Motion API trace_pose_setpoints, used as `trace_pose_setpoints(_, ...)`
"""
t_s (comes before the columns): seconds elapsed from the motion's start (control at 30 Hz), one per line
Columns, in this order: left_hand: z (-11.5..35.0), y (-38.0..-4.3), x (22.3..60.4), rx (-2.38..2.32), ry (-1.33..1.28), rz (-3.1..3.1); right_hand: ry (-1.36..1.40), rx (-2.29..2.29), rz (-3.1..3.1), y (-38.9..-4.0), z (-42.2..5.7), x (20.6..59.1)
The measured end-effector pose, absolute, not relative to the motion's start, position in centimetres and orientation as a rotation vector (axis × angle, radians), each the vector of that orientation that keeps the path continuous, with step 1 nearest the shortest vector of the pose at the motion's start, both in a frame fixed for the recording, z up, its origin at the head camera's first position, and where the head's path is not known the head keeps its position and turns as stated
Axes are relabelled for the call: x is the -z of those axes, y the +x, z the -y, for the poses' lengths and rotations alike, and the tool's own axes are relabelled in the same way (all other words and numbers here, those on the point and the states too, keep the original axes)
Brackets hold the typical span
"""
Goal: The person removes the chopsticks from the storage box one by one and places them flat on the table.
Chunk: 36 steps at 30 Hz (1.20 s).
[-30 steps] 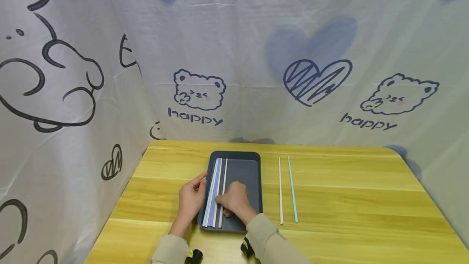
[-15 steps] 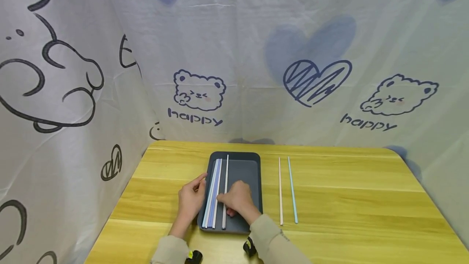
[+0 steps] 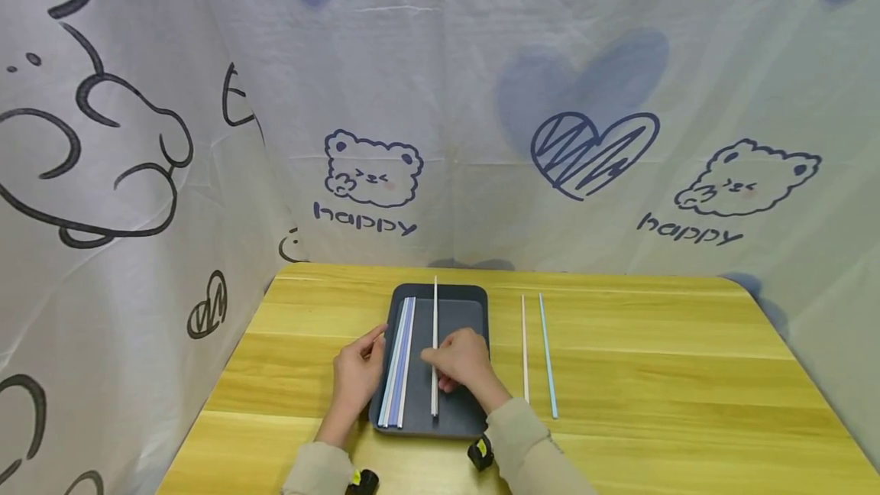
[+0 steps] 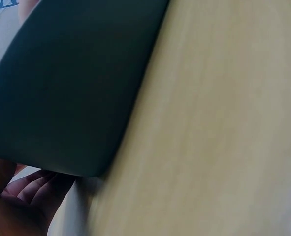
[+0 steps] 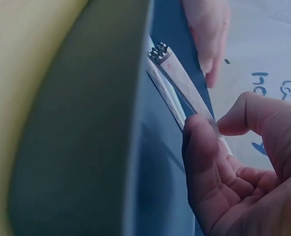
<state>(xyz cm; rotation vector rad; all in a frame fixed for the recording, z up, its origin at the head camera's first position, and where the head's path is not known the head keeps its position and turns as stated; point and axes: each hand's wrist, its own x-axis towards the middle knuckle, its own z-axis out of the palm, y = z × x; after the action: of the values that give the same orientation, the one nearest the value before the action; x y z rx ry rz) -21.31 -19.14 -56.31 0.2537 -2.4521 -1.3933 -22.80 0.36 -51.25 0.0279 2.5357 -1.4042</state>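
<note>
In the head view my right hand (image 3: 464, 361) pinches a pale chopstick (image 3: 435, 312) between thumb and fingers, over the middle of a dark grey tray (image 3: 462, 315). The right wrist view shows the same chopstick (image 5: 187, 83) from its thick end, which has a dark-and-white patterned tip. My left hand (image 3: 357, 376) grips the tray's left rim; its fingers (image 4: 34, 189) meet the tray's edge in the left wrist view. Several white, light blue and violet chopsticks (image 3: 396, 365) lie side by side along the tray's left side.
Right of the tray, a pink chopstick (image 3: 525, 350) and a light blue one (image 3: 548, 354) lie apart on the yellow wood-grain table (image 3: 660, 373). A printed white cloth (image 3: 474, 205) hangs behind and to the left of the table.
My right hand has drawn the pale chopstick rightward, away from the row in the tray, and its far end now overlaps the tray's back rim. The left hand stays at the tray's rim.
</note>
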Motion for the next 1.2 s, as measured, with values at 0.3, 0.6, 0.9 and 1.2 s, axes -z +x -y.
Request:
trace_pose_setpoints(0.3, 19.2, -21.2, 56.3, 1.401, 0.247, 2.455, 0.064, 1.556, -2.452, -22.9, -1.9, 50.6)
trace_pose_setpoints(0.6, 19.0, -21.2, 56.2, 1.376, 0.241, 2.452, 0.079, 1.612, -2.444, -23.0, -3.5, 49.9)
trace_pose_setpoints(0.9, 19.0, -21.2, 56.1, 1.384, 0.224, 2.44, 0.17, 1.633, -2.518, -23.5, -6.5, 49.4)
trace_pose_setpoints(1.2, 19.0, -21.2, 56.2, 1.364, 0.241, 2.449, 0.237, 1.632, -2.538, -23.3, -9.8, 49.8)
